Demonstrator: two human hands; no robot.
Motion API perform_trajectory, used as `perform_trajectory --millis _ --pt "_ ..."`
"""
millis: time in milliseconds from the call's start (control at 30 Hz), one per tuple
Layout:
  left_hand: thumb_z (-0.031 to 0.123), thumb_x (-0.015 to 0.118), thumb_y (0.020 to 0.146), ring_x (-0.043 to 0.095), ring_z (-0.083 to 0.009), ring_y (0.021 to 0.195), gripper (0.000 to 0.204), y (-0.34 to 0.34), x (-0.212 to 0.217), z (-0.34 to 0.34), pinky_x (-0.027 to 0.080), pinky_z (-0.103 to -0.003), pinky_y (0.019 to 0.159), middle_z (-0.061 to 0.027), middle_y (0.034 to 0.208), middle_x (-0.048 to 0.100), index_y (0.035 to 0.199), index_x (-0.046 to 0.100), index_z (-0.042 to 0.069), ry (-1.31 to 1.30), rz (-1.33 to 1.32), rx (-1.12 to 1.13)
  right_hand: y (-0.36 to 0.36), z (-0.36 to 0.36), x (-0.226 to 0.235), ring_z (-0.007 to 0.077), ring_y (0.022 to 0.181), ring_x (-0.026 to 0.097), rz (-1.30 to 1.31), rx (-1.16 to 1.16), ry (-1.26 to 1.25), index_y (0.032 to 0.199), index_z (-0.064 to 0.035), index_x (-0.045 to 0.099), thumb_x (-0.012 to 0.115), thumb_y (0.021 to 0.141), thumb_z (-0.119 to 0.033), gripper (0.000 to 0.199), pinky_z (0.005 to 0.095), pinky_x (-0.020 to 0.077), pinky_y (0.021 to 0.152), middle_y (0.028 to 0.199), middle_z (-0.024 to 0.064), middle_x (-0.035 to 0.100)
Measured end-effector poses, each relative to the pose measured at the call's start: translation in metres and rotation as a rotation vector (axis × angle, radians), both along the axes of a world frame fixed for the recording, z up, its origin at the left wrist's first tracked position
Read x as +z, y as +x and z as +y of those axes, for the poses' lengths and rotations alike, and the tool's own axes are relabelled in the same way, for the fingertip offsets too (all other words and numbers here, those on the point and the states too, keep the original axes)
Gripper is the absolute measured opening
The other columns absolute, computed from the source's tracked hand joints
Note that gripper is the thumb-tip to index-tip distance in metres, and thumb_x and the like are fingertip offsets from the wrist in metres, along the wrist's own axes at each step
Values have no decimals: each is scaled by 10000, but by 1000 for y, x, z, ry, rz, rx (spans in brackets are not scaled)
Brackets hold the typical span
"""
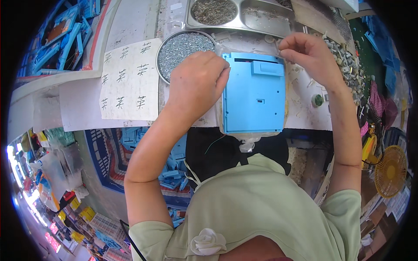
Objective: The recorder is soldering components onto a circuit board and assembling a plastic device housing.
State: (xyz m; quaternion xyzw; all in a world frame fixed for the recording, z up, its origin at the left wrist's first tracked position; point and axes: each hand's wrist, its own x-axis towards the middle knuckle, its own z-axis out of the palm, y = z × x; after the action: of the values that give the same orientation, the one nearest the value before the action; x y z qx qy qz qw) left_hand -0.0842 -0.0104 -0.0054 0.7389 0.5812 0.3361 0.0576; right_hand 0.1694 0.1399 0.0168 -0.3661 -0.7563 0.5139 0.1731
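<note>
**A:** Could you see what the right hand (pixel 307 52) pinched, upper right of the frame?

**B:** Nope, too tiny. The left hand (pixel 198 80) hid the blue panel's (pixel 254 93) left edge, and the steel tray (pixel 241 15) got cropped up top.

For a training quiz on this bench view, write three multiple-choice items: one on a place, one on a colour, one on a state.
1. Where is the round metal bowl of silver screws?
A. left of the rectangular blue plastic casing
B. right of it
C. on it

2. What colour is the casing?
A. red
B. blue
C. black

3. What are the hands doing?
A. both hang free of the bench
B. left hand on the casing's left edge, right hand pinching a small part
C. both hold the bowl

Answers: A, the bowl lies beyond the left hand; B, it is light blue; B, the fingers show it.
</note>
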Motion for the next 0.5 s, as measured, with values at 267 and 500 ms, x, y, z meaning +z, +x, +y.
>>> perform_trajectory --millis 267,500 --pt "25 734 799 652 -283 719 79 -3 10 2 524 -369 650 -86 785 662 861 688 44 -20 19 -76 -1 -10 -10 95 730 604 -124 -11 127 907 -2 717 714 911 -167 165 262 490 687 772 16 679" --pt "93 711 817 669 -298 778 44 -7 11 4 543 -402 696 -82 819 675 846 691 67 -107 46 -87 -5 -5 -15 102 707 597 -124 76 89 920 -15 702 711 906 -160 146 270 492 679 774 34 669"
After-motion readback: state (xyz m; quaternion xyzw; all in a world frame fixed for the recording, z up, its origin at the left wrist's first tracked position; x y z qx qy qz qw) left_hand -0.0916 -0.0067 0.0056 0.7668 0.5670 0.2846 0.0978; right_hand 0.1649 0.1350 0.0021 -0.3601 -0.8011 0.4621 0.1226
